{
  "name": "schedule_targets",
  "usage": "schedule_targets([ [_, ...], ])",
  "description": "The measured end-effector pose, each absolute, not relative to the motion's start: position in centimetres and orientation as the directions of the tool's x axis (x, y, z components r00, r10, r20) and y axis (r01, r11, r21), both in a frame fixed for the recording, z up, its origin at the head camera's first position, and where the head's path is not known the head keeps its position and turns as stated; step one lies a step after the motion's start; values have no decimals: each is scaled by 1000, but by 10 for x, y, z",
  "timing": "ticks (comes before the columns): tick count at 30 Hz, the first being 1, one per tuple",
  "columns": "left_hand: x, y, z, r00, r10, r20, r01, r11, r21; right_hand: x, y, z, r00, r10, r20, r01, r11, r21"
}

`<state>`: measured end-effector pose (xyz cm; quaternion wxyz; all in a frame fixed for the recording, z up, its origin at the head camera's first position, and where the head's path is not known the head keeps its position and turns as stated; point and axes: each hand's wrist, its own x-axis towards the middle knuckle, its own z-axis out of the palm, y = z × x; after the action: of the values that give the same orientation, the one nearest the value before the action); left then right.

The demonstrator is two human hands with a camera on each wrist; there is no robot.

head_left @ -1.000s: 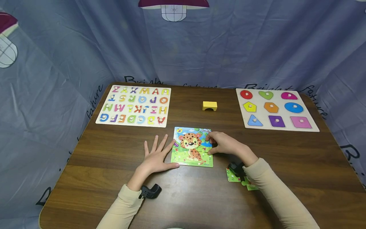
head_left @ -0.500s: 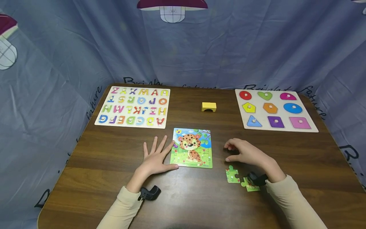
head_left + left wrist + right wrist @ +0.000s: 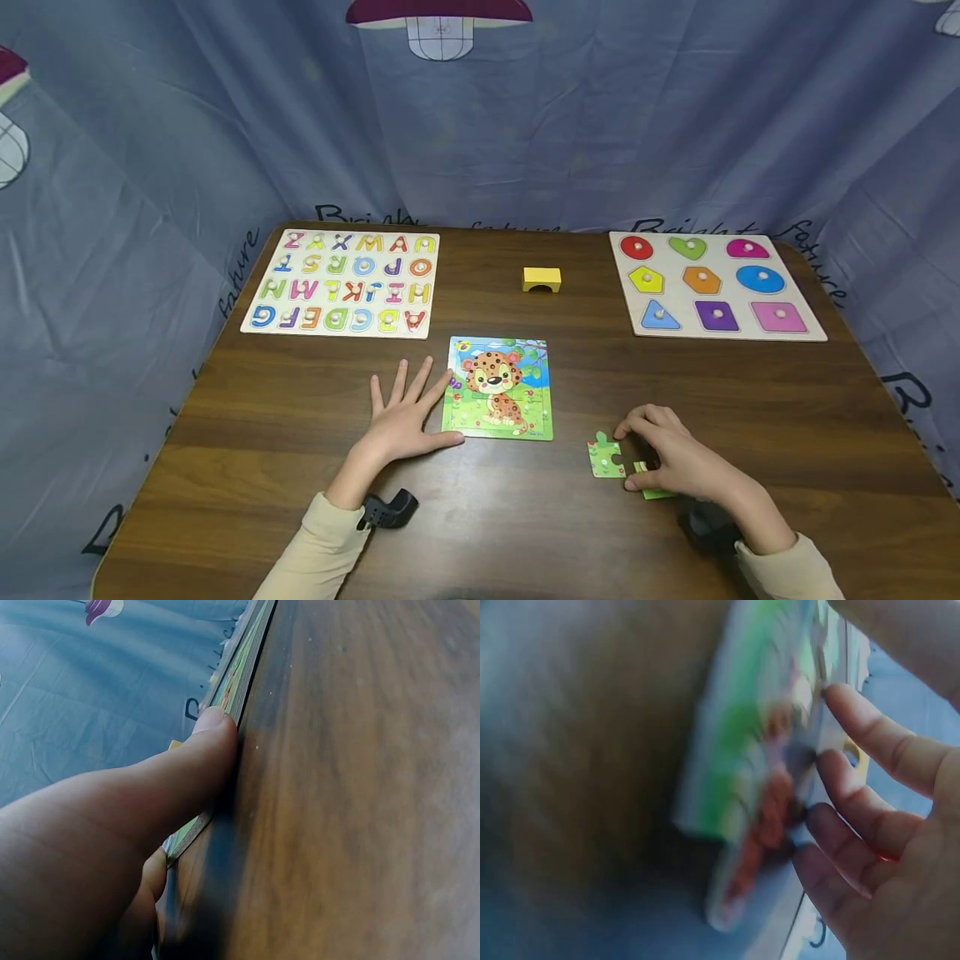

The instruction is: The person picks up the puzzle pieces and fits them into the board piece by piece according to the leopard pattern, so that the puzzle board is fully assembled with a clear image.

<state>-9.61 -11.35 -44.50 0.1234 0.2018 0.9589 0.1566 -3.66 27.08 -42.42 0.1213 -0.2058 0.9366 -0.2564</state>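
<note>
My left hand (image 3: 401,427) lies with fingers spread on the tabletop, its index fingertip and thumb at the near left edge of a leopard jigsaw puzzle (image 3: 480,423). In the left wrist view the thumb (image 3: 180,765) meets the puzzle's thin side edge (image 3: 246,679). My right hand (image 3: 682,454) is over a loose jigsaw piece (image 3: 657,493), thumb and fingers apart and curved around it, hiding most of it. Left of that hand lies another green jigsaw piece (image 3: 602,460) with a knob on top. In the right wrist view, blurred green and orange pieces (image 3: 739,787) sit beneath the fingertips.
An alphabet peg board (image 3: 300,332) lies at the back left, and a shapes peg board (image 3: 813,333) at the back right. Between them stands a yellow arch block (image 3: 542,278). A blue printed curtain (image 3: 495,133) hangs right behind the wooden table (image 3: 525,533).
My right hand has left the puzzle's right edge and moved right and nearer me, to the loose pieces. My left hand keeps its place. The head view has shifted slightly.
</note>
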Motion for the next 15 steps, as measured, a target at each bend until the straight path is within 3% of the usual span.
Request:
schedule_targets([
  [15, -96, -114, -449, -889, 423, -175, 349, 874, 338, -29, 260, -429, -894, -446, -39, -381, 803, -458],
])
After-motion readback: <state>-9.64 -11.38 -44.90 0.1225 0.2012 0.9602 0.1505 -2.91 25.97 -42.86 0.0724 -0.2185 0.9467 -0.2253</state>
